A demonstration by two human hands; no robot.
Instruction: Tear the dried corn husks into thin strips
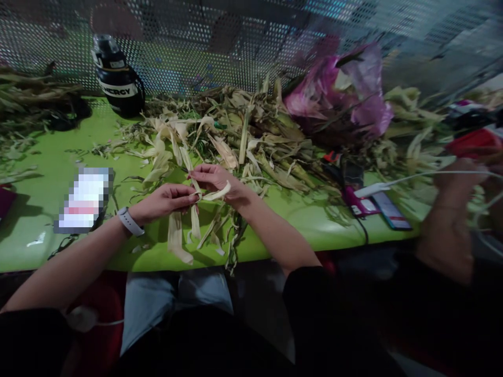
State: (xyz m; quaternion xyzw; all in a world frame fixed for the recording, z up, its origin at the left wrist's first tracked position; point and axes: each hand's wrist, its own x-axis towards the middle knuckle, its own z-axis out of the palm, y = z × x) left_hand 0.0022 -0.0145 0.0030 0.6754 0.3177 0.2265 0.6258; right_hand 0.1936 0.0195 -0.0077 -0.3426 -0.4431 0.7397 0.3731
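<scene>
Near the front of the green table, my left hand pinches pale strips of corn husk between thumb and fingers. My right hand is closed on the same husk strips from the right and slightly farther back. The strips cross between my fingertips, and one curled end sticks out to the right. Below my hands a wider piece of husk lies towards the table edge. A large heap of dried corn husks spreads just beyond my hands.
A black jug stands at the back left, before a perforated metal panel. A phone lies left on the green table. A pink plastic bag rests on the husks. At right are a cabled phone and another person's arm.
</scene>
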